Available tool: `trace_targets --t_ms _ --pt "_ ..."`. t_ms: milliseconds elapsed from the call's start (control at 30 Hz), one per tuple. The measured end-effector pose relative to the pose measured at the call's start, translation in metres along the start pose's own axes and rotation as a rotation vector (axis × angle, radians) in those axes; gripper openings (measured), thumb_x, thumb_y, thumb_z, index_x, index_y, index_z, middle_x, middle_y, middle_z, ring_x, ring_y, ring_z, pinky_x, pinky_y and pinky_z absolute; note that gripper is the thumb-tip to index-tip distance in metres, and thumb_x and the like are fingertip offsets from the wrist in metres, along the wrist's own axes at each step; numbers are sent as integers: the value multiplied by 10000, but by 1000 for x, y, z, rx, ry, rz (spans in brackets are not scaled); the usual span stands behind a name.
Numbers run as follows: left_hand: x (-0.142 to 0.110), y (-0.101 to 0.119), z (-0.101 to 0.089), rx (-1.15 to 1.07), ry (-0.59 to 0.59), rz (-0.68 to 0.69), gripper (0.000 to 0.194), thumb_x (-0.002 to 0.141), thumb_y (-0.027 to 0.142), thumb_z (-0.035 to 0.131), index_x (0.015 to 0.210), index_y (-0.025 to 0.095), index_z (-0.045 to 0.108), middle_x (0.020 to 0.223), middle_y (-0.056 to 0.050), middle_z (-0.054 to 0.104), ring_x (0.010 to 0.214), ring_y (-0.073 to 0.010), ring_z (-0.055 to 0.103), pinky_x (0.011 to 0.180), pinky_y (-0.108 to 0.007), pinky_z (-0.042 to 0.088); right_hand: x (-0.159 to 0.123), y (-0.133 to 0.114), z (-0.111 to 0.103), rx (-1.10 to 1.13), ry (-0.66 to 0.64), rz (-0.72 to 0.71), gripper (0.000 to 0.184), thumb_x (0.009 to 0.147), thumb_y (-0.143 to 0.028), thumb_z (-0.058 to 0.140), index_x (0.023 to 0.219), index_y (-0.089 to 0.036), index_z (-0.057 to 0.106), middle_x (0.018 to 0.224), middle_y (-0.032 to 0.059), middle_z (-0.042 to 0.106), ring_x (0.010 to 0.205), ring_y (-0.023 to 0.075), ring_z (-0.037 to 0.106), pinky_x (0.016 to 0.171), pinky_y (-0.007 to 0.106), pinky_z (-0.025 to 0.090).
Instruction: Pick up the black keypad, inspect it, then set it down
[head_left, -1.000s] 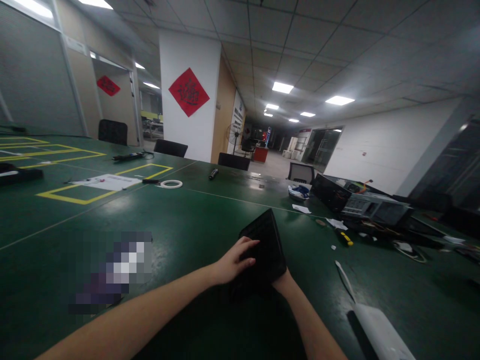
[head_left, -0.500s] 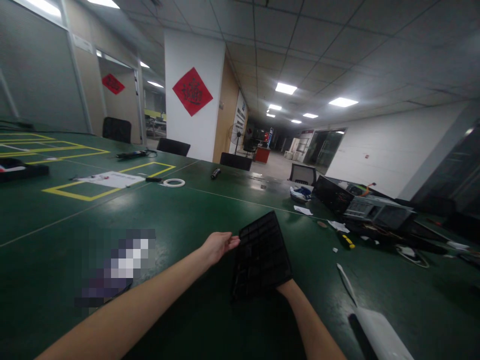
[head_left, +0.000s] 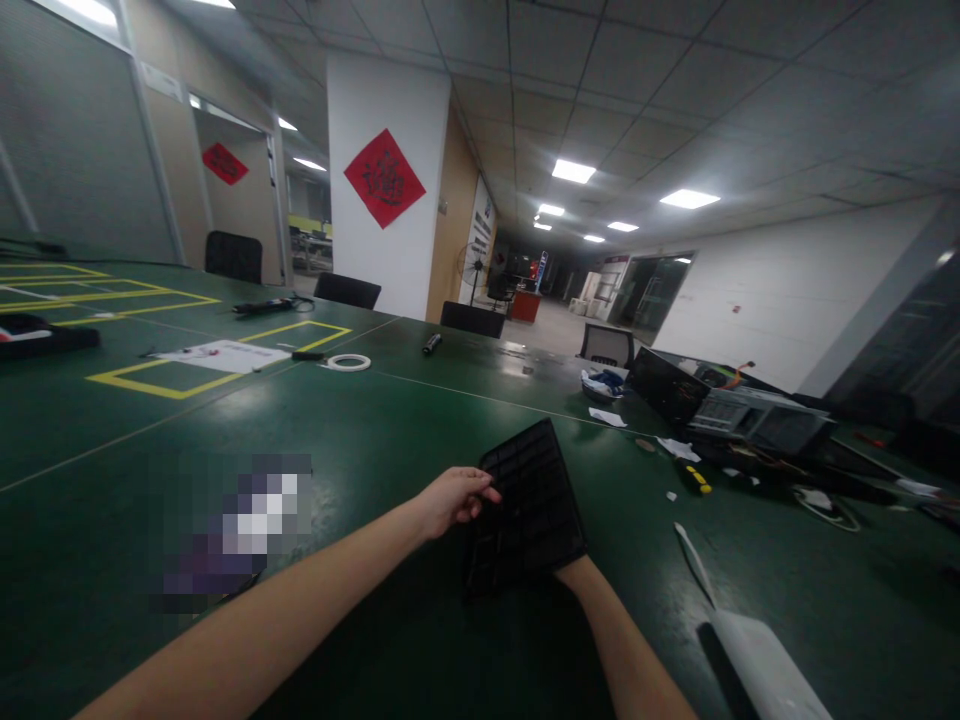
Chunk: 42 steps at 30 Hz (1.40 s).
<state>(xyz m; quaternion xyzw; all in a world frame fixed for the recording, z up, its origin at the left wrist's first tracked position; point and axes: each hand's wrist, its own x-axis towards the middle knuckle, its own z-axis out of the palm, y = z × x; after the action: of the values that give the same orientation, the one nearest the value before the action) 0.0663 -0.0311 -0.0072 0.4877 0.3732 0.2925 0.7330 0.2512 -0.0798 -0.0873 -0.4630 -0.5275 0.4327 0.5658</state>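
A black tray divided into shallow compartments [head_left: 529,500] is held tilted above the green table. My right hand [head_left: 574,572] supports it from behind at the lower right corner; only the wrist and heel of that hand show, and its fingers are hidden by the tray. Over the tray's left edge is my left hand [head_left: 459,497], fingers curled in a pinch above the compartments. Whether anything small lies between those fingertips cannot be made out.
A pixelated object [head_left: 240,535] lies left of my forearm. At right are a white device with a strap [head_left: 765,660], a yellow-handled tool [head_left: 698,480] and an opened computer case [head_left: 757,420]. A tape roll [head_left: 349,363] and a dark cylinder [head_left: 432,344] lie farther back.
My left hand has moved right, from beside the tray's edge to over its compartments, and its fingers have curled in. The tray and my right hand stay nearly in place.
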Motion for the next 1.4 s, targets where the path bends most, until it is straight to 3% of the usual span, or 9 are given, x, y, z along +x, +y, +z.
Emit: trace_targets --t_ms 133,267,433,600,700,933,1067,1200,1400 --pt "-3 -4 4 118 88 91 240 599 287 695 732 112 599 531 43 510 414 -33 361 398 -159 181 -1 1 -3 44 8 56 372 729 -487 519 956 -219 638 955 82 670 931 214 582 851 420 461" --pt "-3 -9 8 236 177 180 212 617 287 674 708 97 649 475 46 475 408 -43 333 420 -185 224 -1 3 -5 29 31 39 345 697 -470 572 918 -215 643 951 84 664 936 217 568 866 422 448" --pt "1 -15 13 361 259 354 143 655 250 628 635 109 617 581 -2 578 528 -103 491 532 -221 375 0 2 -4 45 25 34 343 712 -498 535 870 -214 646 904 76 667 917 211 571 871 425 445" --pt "-1 -23 14 711 333 570 210 758 291 529 623 143 590 634 -22 582 618 -145 523 591 -252 393 -3 -1 -6 42 43 42 324 675 -466 584 870 -214 644 925 75 669 905 213 575 853 417 462" --pt "-7 -26 13 924 310 673 228 808 266 466 652 156 590 691 -43 586 666 -161 529 636 -269 388 -7 -1 -7 47 54 54 315 675 -465 579 871 -226 644 929 71 668 913 214 573 858 417 463" --pt "-6 -10 1 996 94 608 148 785 213 496 657 178 561 682 -26 578 666 -165 524 621 -244 365 -8 -5 -6 13 81 62 272 645 -443 616 823 -240 645 886 57 670 894 220 574 856 422 460" --pt "-2 -5 2 1000 110 529 239 816 338 487 635 186 525 596 -6 520 567 -153 482 571 -235 332 -9 -7 -6 5 34 64 279 685 -434 572 868 -236 644 912 63 668 934 222 565 856 416 458" --pt "-4 -10 6 1035 174 506 298 839 447 426 710 199 529 654 -41 551 622 -195 529 603 -257 344 -8 -6 -5 -2 8 59 295 729 -412 517 940 -243 635 955 64 660 968 220 562 873 419 449" --pt "-4 -9 4 1061 85 548 137 844 271 422 780 196 517 766 -51 574 716 -196 541 644 -262 364 -8 -4 -5 17 27 64 279 694 -441 562 852 -230 651 886 63 672 916 212 574 845 401 473"
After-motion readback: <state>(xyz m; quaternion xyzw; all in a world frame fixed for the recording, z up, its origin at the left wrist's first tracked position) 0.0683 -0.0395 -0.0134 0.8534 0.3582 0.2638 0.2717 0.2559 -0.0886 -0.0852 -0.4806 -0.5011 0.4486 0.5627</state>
